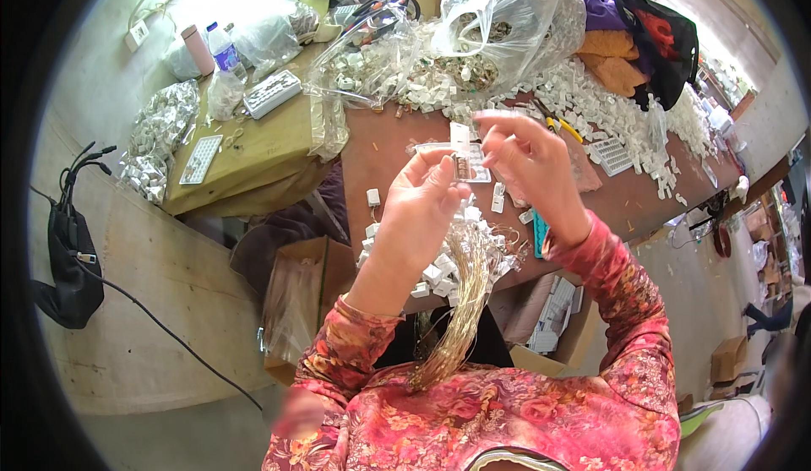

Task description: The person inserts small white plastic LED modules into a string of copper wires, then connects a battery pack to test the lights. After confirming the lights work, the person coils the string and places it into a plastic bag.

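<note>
Upright in my left hand (418, 213) is a small white plastic battery box with its lid (459, 137) raised; metal parts show inside. The thumb and fingers pinch its lower end. Just right of the box, my right hand (532, 154) is lifted, its fingers loosely bent and apart, slightly blurred, with nothing visible in them. Behind the box lies a white tray (481, 171) with compartments. Below my hands a bundle of thin gold wires (467, 277) runs down toward my lap, beside a pile of small white boxes (437, 273).
White pieces (591, 120) heap across the table's far side, near a clear plastic bag (515, 19). Yellow-handled pliers (564, 127) and a grey tray (612, 157) lie at right. On the green-covered table stand a bottle (223, 49) and white tray (200, 160). Cardboard boxes (308, 289) sit below.
</note>
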The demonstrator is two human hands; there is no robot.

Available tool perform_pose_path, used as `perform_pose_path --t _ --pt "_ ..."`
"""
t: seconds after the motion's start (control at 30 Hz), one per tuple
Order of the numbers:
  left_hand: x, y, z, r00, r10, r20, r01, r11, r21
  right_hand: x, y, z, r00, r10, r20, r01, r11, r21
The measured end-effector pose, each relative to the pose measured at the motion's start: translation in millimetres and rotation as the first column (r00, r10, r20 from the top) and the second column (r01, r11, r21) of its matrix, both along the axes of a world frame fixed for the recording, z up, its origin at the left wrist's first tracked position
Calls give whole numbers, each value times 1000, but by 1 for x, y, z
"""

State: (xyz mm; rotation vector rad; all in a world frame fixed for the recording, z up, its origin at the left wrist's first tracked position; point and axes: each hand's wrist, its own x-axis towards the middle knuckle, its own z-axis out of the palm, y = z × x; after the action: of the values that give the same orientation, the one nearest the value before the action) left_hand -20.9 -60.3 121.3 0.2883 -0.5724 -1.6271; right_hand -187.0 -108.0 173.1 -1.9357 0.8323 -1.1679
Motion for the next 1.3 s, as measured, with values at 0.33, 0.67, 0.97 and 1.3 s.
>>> perform_pose_path --t 0.33,0.67,0.97,1.3 --pt "-6 -2 6 1000 0 -20 2 994 108 16 3 -16 983 -184 -1 174 933 -315" --pt "-4 0 14 999 -12 50 8 997 71 10 2 -11 999 -21 -47 -6 857 -516" --pt "3 -11 -6 967 -157 -198 181 978 108 1 -6 -5 955 -83 -286 -176 617 -767" --pt "-3 -7 -6 930 -261 -260 283 958 49 5 -14 -7 957 -160 -243 -155 425 -892"
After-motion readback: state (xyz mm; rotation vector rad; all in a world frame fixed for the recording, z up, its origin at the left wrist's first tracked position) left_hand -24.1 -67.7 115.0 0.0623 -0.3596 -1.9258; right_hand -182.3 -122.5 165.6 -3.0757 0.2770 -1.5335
